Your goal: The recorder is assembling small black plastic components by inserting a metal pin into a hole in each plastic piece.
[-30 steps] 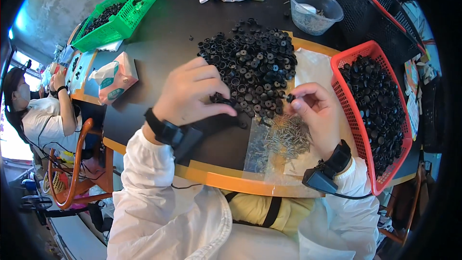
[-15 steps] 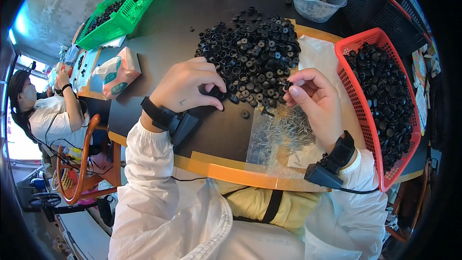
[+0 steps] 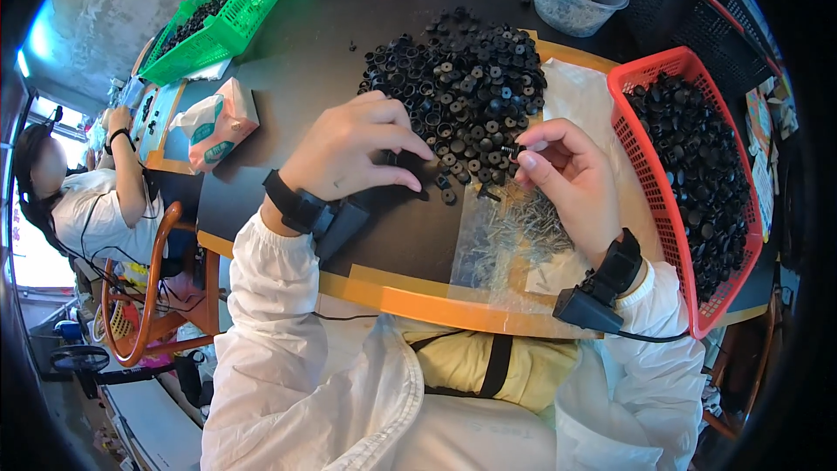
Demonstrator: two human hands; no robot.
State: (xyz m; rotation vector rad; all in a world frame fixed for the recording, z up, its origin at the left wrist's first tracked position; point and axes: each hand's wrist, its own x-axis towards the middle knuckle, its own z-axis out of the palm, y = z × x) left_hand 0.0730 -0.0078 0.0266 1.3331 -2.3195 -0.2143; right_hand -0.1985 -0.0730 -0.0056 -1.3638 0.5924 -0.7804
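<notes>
My right hand [image 3: 571, 183] pinches a small black cap with a ribbed, screw-like stem [image 3: 511, 150] between thumb and fingers, over the near right side of the pile. Thumb and index finger of my left hand [image 3: 362, 148] are spread apart at the pile's left edge, and no part shows between them. The heap of small black round parts [image 3: 475, 78] mixes open cups and discs with centre holes. Loose metal screws [image 3: 527, 227] lie on clear plastic just below my right hand. A couple of black pieces [image 3: 447, 196] sit apart at the heap's near edge.
At the right stands a red basket [image 3: 652, 170] full of black caps. A clear plastic tub [image 3: 575, 13] is at the back, and a green basket [image 3: 228, 35] at the far left. A tissue pack [image 3: 218, 126] lies left of my hand. Another person [image 3: 100, 209] sits at the left.
My left hand has moved slightly right, and its thumb and index finger have spread from the parts at the heap's edge. The right hand keeps its pinch, almost in place.
</notes>
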